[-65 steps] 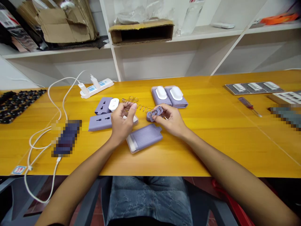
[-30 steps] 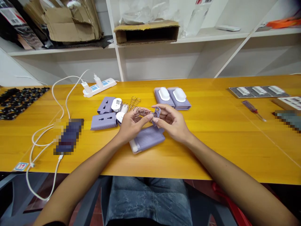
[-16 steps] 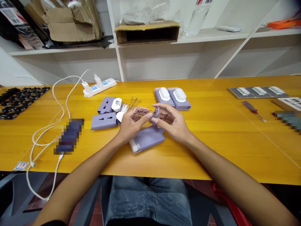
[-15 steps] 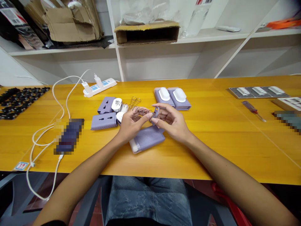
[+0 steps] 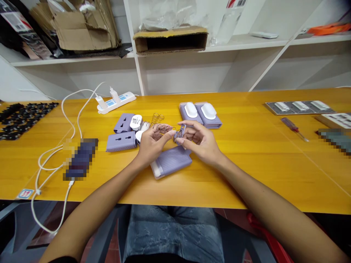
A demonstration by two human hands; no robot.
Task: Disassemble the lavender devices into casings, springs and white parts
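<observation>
Just above the middle of the yellow wooden table (image 5: 246, 164), a small lilac clip (image 5: 178, 134) sits pinched between the thumb and fingers of the right hand (image 5: 201, 140). A fine coil spring (image 5: 164, 128) runs toward it from the left hand (image 5: 153, 144), whose fingertips (image 5: 172, 133) grasp the coil; whether spring and clip are joined, I cannot tell. At 11 o'clock lies a second coil spring (image 5: 157, 118). At 9 o'clock, two lilac socket casings (image 5: 121, 141) remain uncapped, a loose white cap (image 5: 136, 122) beside them. At 1 o'clock, two lilac units (image 5: 200, 114) already carry white caps. At 6 o'clock, a ribbed lilac cover (image 5: 171, 162) lies unfitted.
</observation>
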